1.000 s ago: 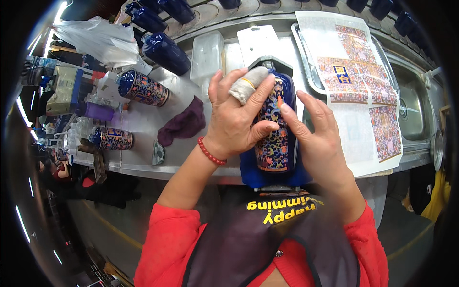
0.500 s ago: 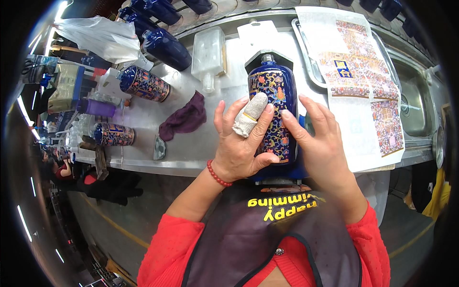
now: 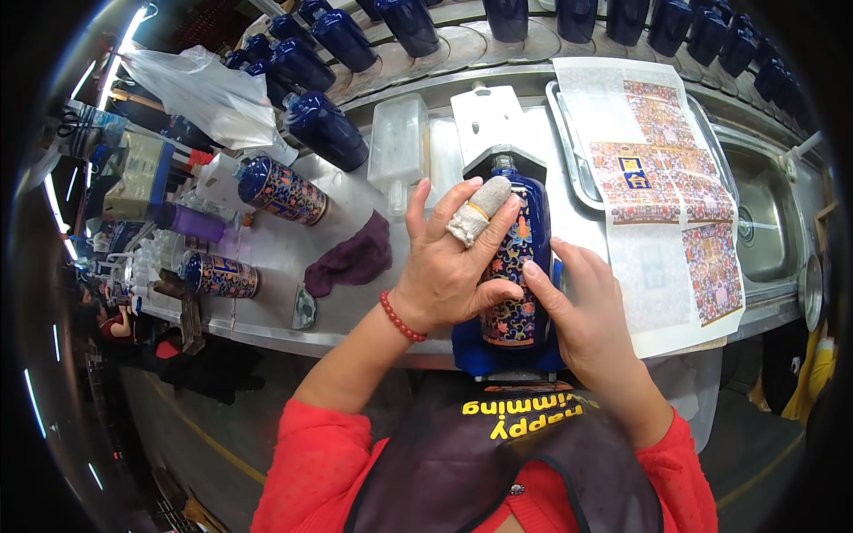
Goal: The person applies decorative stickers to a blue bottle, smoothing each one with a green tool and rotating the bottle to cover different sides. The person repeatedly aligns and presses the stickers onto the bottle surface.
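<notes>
A dark blue glass bottle [image 3: 532, 233] with a colourful floral decal lies on its back, its neck pointing away from me, on a blue support [image 3: 471, 348] at the table's near edge. My left hand [image 3: 440, 271] rests on the decal's left side, fingers spread. One of its fingers wears a grey cloth finger cover [image 3: 480, 210] tied with a yellow band. Along the bottle's right side my right hand [image 3: 593, 311] lies with fingers apart, its thumb touching the decal. The left hand hides part of the pattern.
Printed decal sheets [image 3: 662, 258] lie on a tray [image 3: 562, 133] at right, beside a sink [image 3: 771, 209]. Leftward are a purple cloth [image 3: 351, 260], a clear bottle [image 3: 397, 147], decorated bottles [image 3: 289, 191] and a plain blue bottle [image 3: 327, 131]. Several blue bottles stand on a conveyor [image 3: 471, 49] behind.
The view has shifted, so the table sits lower and more conveyor bottles show. Both hands stay on the bottle in nearly the same places.
</notes>
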A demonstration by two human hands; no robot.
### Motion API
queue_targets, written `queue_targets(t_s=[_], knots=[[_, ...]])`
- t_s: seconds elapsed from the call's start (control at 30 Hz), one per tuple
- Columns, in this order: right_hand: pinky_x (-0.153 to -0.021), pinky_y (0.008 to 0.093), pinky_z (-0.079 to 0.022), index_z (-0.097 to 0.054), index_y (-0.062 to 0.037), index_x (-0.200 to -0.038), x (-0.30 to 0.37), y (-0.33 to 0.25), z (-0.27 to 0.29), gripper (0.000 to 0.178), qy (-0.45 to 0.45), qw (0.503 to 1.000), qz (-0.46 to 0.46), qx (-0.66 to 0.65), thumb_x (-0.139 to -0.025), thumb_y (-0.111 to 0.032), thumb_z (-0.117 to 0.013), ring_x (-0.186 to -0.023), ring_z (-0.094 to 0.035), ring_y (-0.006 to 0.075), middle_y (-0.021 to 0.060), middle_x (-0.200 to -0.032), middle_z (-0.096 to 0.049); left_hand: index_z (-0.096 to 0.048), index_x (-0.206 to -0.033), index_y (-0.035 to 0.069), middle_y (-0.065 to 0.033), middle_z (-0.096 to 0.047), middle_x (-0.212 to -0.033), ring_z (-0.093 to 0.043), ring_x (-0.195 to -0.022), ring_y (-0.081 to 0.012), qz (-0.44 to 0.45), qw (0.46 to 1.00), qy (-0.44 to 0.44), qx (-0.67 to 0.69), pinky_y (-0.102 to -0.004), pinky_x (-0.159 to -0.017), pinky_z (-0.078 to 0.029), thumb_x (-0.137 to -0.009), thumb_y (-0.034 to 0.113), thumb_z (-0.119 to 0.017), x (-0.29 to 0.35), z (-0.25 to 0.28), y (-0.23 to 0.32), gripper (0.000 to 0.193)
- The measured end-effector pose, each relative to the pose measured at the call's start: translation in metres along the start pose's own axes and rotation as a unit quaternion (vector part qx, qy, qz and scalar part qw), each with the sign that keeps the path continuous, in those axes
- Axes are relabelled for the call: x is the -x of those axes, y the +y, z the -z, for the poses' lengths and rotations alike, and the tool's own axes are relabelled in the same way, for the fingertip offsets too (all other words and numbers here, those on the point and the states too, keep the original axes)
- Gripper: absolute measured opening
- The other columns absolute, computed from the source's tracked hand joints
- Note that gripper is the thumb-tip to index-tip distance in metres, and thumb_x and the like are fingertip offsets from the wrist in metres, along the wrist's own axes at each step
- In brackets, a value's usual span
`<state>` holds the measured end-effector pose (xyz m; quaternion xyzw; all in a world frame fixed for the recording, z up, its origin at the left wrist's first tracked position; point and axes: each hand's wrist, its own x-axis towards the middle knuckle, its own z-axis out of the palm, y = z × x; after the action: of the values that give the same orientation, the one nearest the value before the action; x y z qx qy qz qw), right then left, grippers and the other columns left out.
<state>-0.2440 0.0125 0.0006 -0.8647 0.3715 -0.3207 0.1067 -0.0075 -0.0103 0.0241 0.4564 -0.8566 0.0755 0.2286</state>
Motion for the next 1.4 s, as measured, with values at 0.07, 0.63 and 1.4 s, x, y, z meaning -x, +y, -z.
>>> queue_targets(t_s=[0.07,0.63,1.4], knots=[[-0.089,0.0422,-0.045,-0.064,-0.0163,-0.139,0.001,0.001,0.000,0.060,-0.005,1.000,-0.002,-0.001,-0.081,-0.002,-0.062,-0.125,-0.053,0.0352,0.0181,-0.145,-0.050,-0.057,-0.146,0.010,-0.0117,-0.062,-0.141,-0.043,-0.140,-0.0313,-0.010,1.000,0.003,-0.003,-0.0592,-0.121,-0.008,-0.098,0.074,-0.036,-0.004,-0.001,-0.004,0.083],[-0.105,0.0495,-0.045,-0.053,-0.0052,-0.146,0.015,0.010,-0.001,0.072,0.017,0.997,-0.055,-0.047,-0.077,0.014,-0.054,-0.121,-0.054,0.0444,0.0260,-0.139,-0.051,-0.045,-0.153,0.001,-0.0196,-0.057,-0.143,-0.046,-0.137,-0.0427,0.068,0.982,0.078,0.160,-0.0605,-0.119,-0.016,-0.096,0.073,-0.041,0.029,-0.018,0.007,0.092],[-0.080,0.0365,-0.053,-0.061,0.0006,-0.122,0.001,-0.025,-0.014,0.027,0.123,0.924,-0.199,-0.304,-0.098,-0.012,-0.062,-0.087,-0.068,0.0283,0.0178,-0.097,-0.069,-0.060,-0.143,0.004,-0.0197,-0.059,-0.143,-0.046,-0.140,-0.0383,0.096,0.986,0.112,0.080,-0.0613,-0.121,-0.013,-0.096,0.027,-0.066,0.089,-0.031,0.080,0.052]])
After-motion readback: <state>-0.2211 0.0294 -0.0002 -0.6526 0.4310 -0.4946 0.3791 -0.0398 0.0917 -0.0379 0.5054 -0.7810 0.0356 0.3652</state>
